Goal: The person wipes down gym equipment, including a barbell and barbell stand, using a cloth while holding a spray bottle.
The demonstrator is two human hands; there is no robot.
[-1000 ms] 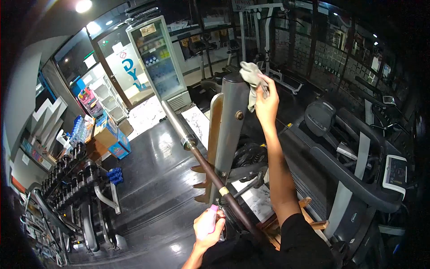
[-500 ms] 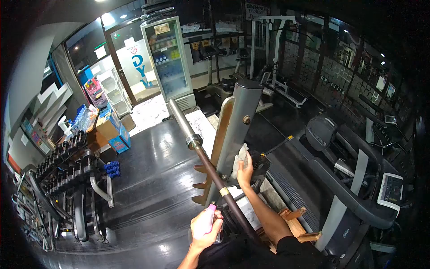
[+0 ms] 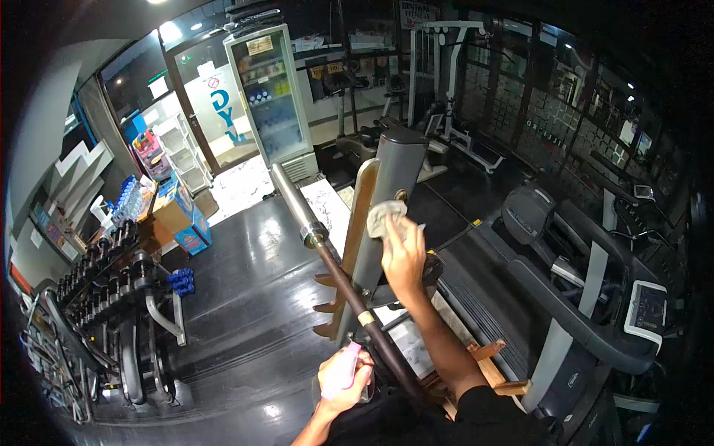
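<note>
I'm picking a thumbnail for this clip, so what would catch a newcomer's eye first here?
First, the right hand pressing a grey cloth against the tall grey rack upright at the centre. Next, the barbell slanting across the middle, and the left hand at the bottom edge gripping a pink spray bottle. At the back, a lit drinks fridge glows by the door.

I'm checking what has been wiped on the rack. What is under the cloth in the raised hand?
The right hand presses the grey cloth against the grey upright post of the rack. The patch of post under the cloth is covered, so its state cannot be seen.
</note>
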